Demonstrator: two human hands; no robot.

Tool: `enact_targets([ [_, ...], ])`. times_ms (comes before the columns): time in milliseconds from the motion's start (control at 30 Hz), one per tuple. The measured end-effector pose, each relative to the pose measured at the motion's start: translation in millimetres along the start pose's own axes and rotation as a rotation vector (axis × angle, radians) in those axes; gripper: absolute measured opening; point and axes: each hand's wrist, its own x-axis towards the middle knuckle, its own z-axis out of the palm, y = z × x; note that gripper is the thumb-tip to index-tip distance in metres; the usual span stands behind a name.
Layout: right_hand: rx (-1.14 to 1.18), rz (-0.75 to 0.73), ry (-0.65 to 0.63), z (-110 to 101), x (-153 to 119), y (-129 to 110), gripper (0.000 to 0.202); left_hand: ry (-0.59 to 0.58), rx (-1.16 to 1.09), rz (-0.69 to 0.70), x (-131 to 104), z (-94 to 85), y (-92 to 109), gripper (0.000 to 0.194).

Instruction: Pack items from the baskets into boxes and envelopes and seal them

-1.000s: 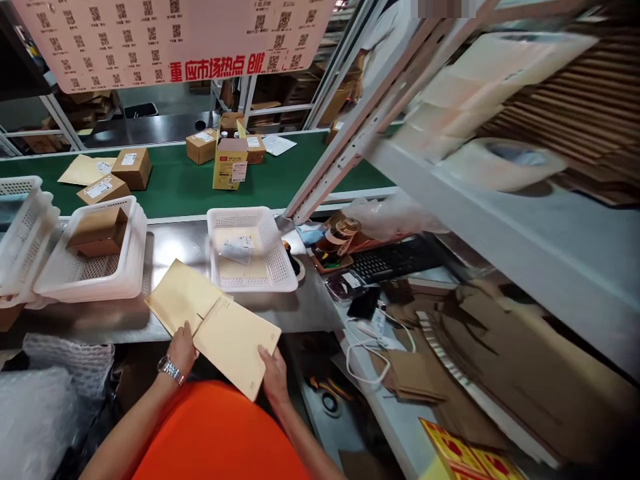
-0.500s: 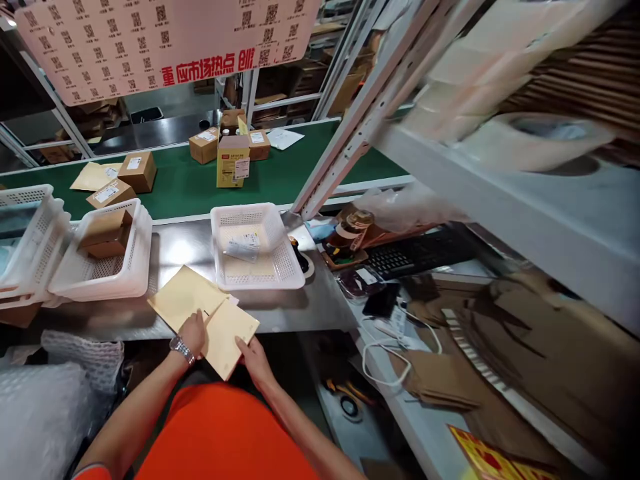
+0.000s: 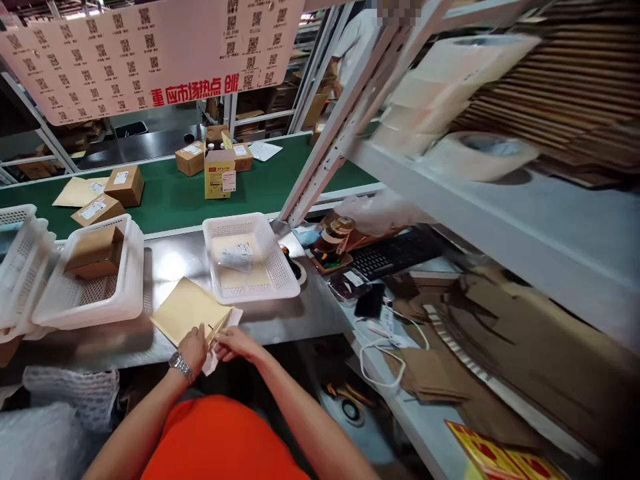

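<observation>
A yellow envelope [image 3: 187, 310] lies on the table [image 3: 305, 320] just beyond the left hand [image 3: 193, 350], whose grip is unclear, its near end seemingly not yet sealed, while the right hand [image 3: 235, 343] pinches pale paper [image 3: 210, 364] there.

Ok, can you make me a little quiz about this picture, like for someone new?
1. What are the left hand and right hand holding?
2. True or false: the watch is on the left wrist.
3. What colour is the belt behind the bins?
A) Red
B) Green
C) Blue

Key:
1. A yellowish envelope.
2. True.
3. B.
</observation>
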Motion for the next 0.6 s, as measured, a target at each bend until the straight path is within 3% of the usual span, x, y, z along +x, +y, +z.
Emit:
enact_targets([
  [100, -0.192, -0.008, 0.036, -52, 31, -44, 0.028, 0.051, -0.063, -0.001, 3, -17.5, -20, 0.055],
  [233, -0.458, -0.101, 0.310, -103, 105, -99, 0.041, 0.168, -0.153, -0.006, -2, -30.0, -51, 0.054],
  [300, -0.610, -0.106, 0.408, -114, 142, -112, 0.050, 0.286, -0.235, 0.013, -9, -32.4, -70, 0.054],
  [400, -0.813, -0.058, 0.472, -118, 181, -114, 0.066, 0.445, -0.378, 0.036, -22, -34.0, -93, 0.053],
  [500, -0.967, -0.002, 0.497, -120, 197, -107, 0.068, 0.516, -0.473, 0.035, -27, -35.6, -104, 0.053],
  [600, -1.077, 0.025, 0.488, -126, 196, -104, 0.050, 0.544, -0.516, 0.001, -22, -38.6, -102, 0.052],
])
